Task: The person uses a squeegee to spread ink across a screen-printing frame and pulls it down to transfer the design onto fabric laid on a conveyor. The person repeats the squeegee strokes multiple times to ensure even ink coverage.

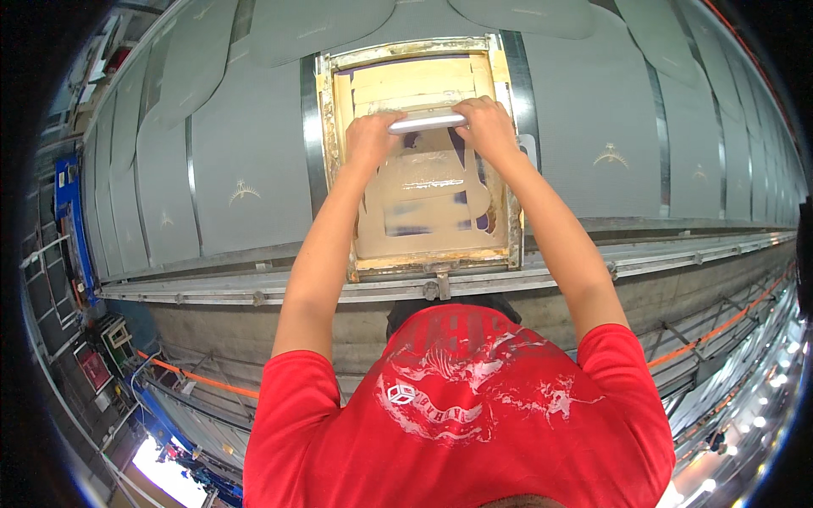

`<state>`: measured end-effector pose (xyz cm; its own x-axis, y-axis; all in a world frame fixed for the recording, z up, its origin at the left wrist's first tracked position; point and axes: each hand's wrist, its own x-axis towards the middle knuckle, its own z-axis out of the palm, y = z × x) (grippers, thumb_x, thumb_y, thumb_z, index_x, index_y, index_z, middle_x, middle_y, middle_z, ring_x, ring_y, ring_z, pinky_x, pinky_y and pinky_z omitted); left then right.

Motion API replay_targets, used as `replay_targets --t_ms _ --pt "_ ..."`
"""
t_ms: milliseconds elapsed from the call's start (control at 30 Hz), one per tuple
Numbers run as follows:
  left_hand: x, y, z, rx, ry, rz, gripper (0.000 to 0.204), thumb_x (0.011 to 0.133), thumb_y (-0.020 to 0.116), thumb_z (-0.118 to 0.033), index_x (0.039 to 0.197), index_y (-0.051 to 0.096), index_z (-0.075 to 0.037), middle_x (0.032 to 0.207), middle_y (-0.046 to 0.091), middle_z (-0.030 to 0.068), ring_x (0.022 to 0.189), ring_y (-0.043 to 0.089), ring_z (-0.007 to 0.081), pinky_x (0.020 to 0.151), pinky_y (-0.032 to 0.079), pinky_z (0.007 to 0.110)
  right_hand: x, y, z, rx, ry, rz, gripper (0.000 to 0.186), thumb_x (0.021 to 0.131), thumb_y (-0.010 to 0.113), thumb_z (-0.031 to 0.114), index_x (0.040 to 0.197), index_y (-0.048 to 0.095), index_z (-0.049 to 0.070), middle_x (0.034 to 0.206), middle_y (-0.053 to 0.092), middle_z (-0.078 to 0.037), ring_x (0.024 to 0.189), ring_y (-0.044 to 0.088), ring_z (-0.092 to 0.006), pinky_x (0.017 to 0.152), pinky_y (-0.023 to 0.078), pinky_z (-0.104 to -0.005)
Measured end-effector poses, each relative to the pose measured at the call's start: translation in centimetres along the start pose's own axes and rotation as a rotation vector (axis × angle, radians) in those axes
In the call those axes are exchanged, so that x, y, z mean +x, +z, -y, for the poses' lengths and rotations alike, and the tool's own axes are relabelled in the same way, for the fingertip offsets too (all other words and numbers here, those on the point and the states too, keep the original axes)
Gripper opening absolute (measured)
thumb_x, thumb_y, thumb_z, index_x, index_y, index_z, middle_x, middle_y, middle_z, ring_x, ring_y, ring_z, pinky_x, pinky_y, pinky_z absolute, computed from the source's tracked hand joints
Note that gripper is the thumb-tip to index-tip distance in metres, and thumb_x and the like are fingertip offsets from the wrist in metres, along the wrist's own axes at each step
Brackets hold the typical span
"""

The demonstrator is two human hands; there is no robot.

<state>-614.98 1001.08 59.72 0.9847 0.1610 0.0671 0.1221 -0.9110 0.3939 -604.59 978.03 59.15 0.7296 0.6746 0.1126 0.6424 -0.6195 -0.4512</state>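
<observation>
Both my hands grip a squeegee with a pale, rounded handle [428, 121]. My left hand [373, 139] is wrapped round its left end, and my right hand [486, 127] holds the right end. The squeegee lies across a printing screen, in the far half of its ink-stained frame [515, 229]. Beige ink [423, 173] coats the mesh on the near side, with dark purple patches showing through. Yellowish tape [411, 74] borders the mesh at the far end. The squeegee's blade edge is mostly hidden under the handle.
Grey panels with small pale crest-like prints [610, 158] lie along the long table on both sides. A metal rail [652, 264] with clamps runs along the near edge, just in front of my body. Orange strips [199, 377] and blue machinery [74, 224] are farther out.
</observation>
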Motion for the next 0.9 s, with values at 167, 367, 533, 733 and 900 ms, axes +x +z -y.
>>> replay_targets --t_ms 167,367,533,733,900 --pt "-5.3 1.0 -1.2 0.049 -0.091 0.139 0.046 0.073 0.076 -0.008 0.116 0.076 -0.025 0.108 0.075 0.0041 0.089 0.073 0.0268 0.079 0.057 0.040 -5.9 1.4 1.0 0.083 0.022 0.051 0.043 0.073 0.080 0.010 0.115 0.072 0.009 0.119 0.069 -0.007 0.111 0.062 -0.0281 0.098 0.047 -0.0434" --pt "-16.7 1.5 -3.7 0.048 0.042 0.128 0.054 0.071 0.077 -0.006 0.122 0.071 -0.024 0.124 0.071 0.0006 0.106 0.070 0.0216 0.092 0.053 0.040 -16.5 0.7 5.0 0.096 0.008 0.119 0.051 0.069 0.084 0.014 0.118 0.069 0.011 0.120 0.067 -0.004 0.116 0.059 -0.0246 0.100 0.044 -0.0428" --pt "-14.1 1.3 -2.0 -0.009 0.052 0.097 0.053 0.071 0.077 -0.006 0.121 0.073 -0.024 0.123 0.071 0.0005 0.103 0.070 0.0226 0.089 0.055 0.040 -13.3 -0.4 4.7 0.021 -0.044 0.036 0.049 0.068 0.084 0.015 0.116 0.070 0.015 0.119 0.067 -0.003 0.117 0.058 -0.0234 0.098 0.042 -0.0428" --pt "0.3 0.3 1.1 -0.042 -0.032 0.017 0.039 0.075 0.074 -0.012 0.112 0.078 -0.025 0.094 0.076 0.0085 0.085 0.072 0.0305 0.080 0.058 0.041 0.4 -0.4 0.1 -0.038 -0.038 -0.087 0.035 0.072 0.082 0.018 0.107 0.076 0.015 0.110 0.073 -0.002 0.109 0.062 -0.0228 0.096 0.043 -0.0414" --pt "3.4 -0.6 0.1 0.051 -0.115 0.155 0.039 0.075 0.074 -0.013 0.111 0.078 -0.028 0.091 0.076 0.0103 0.083 0.072 0.0314 0.079 0.058 0.041 1.8 0.9 -1.2 0.030 0.120 0.011 0.030 0.075 0.081 0.021 0.103 0.077 0.015 0.107 0.074 -0.003 0.107 0.062 -0.0229 0.095 0.043 -0.0422"
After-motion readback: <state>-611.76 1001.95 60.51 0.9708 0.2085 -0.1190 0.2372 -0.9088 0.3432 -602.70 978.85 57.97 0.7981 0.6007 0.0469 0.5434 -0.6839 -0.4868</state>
